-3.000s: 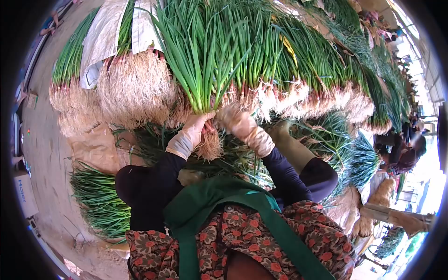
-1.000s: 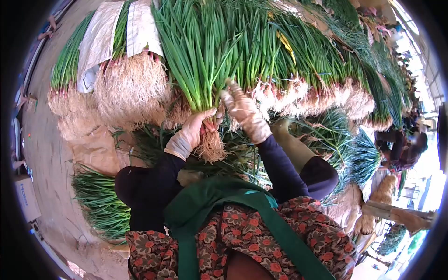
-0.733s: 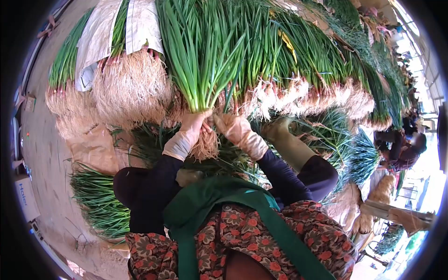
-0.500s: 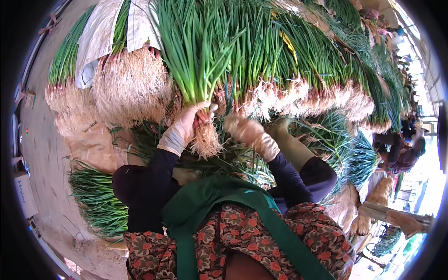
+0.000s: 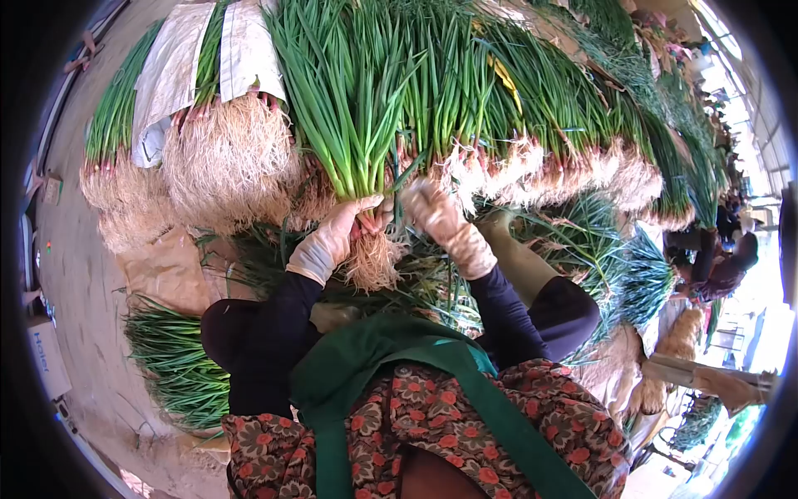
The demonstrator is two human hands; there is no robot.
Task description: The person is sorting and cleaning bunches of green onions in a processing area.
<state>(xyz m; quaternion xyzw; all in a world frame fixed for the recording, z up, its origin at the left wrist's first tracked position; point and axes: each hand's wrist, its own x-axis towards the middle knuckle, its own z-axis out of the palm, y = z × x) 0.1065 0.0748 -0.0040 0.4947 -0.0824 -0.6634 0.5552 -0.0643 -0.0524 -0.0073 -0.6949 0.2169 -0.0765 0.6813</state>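
Note:
A bunch of green garlic (image 5: 357, 125) stands upright in front of me, long green leaves up, reddish stem bases and pale roots (image 5: 374, 259) hanging below. My gloved left hand (image 5: 342, 231) is closed round the stems just above the roots. Close to the right of the bunch is my gloved right hand (image 5: 436, 214), raised to the height of the stems. Motion smears its fingers, so whether they hold anything does not show. A thin green leaf runs beside the stems towards that hand.
Behind the bunch, a long row of green garlic (image 5: 573, 133) stretches right. Large rooted bundles (image 5: 229, 154) under white sheeting (image 5: 249, 50) stand left. Loose greens (image 5: 179, 366) lie at lower left and around my boots (image 5: 519, 249). Another person (image 5: 731, 266) works far right.
My right hand has risen slightly and turned beside the stems. My left hand keeps its grip on the bunch, which has shifted slightly down and to the right at the roots.

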